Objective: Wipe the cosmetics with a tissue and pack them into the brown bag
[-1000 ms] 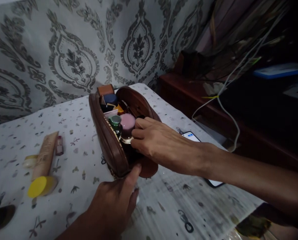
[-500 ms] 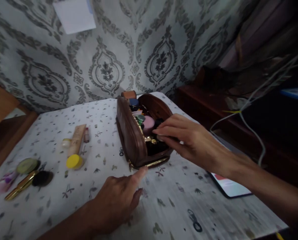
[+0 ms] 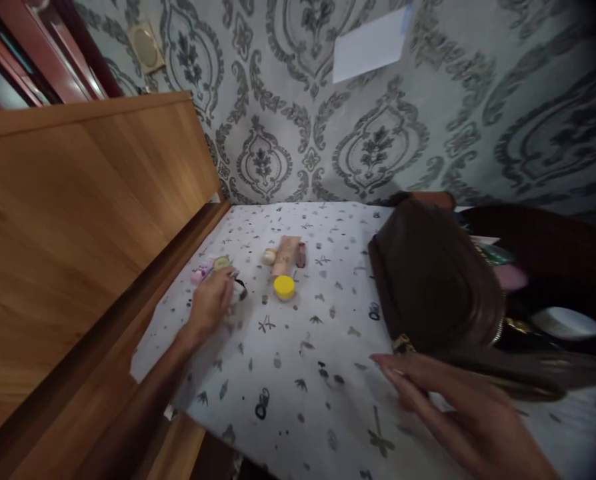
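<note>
My left hand [image 3: 211, 300] is at the small cosmetics on the left, its fingers closed around something small that I cannot make out. Beside its fingertips lie a green-topped item [image 3: 222, 263], a pink and purple item [image 3: 201, 272] and a dark curved piece [image 3: 241, 288]. My right hand [image 3: 458, 407] is blurred, low in front of the brown bag [image 3: 428, 280], its fingers stretched out to the left with nothing seen in them. The bag stands unzipped, with a white round item [image 3: 568, 323], a pink item [image 3: 511, 277] and a green item [image 3: 495, 253] inside.
Mid-table are a beige tube [image 3: 287, 253], a yellow-lidded jar [image 3: 284, 288], a small pale jar [image 3: 269, 256] and a little reddish tube [image 3: 301, 255]. A wooden panel [image 3: 103, 180] bounds the table's left side. Patterned wallpaper [image 3: 308, 133] rises behind it.
The view has swung left. My left hand has gone from the bag's front edge to the cosmetics on the left. My right hand has come out of the bag to its front.
</note>
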`<control>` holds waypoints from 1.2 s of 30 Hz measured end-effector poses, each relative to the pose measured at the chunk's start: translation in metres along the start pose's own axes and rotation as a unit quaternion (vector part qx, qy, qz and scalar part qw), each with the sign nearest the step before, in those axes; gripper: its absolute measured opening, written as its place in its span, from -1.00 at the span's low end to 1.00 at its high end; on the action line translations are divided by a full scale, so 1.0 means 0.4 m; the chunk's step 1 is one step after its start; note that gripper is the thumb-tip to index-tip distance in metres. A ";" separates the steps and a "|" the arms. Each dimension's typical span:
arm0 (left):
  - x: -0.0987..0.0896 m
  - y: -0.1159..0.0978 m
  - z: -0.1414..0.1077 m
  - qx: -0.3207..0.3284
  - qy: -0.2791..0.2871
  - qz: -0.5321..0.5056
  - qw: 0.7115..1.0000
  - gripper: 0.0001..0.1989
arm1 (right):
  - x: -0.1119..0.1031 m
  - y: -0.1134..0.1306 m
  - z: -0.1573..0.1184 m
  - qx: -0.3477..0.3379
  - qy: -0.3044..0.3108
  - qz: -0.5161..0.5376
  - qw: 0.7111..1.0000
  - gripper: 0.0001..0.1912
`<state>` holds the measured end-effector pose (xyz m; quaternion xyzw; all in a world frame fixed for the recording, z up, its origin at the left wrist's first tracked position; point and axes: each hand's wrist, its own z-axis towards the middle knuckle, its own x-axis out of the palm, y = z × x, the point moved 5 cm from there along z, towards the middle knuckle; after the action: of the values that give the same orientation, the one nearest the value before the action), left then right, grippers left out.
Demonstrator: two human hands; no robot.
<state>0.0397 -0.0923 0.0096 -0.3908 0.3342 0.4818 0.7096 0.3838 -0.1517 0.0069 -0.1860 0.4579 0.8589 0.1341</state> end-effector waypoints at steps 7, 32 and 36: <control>0.029 0.140 -0.025 -0.062 0.085 0.102 0.989 -0.65 | 0.153 0.043 0.042 0.111 0.135 0.085 0.981 -0.71; 0.071 -0.382 -0.073 0.204 0.048 -0.045 0.977 -0.58 | 0.301 -0.005 -0.030 0.314 -0.001 0.591 0.743 -0.61; 0.069 -0.381 -0.070 0.202 0.003 -0.079 0.976 -0.62 | 0.290 -0.003 -0.031 0.314 -0.024 0.591 0.742 -0.54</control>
<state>0.1895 -0.1401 0.0083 -0.2660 0.3945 0.3453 0.8089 0.2829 -0.1544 -0.0519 0.1953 0.7165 0.5776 -0.3388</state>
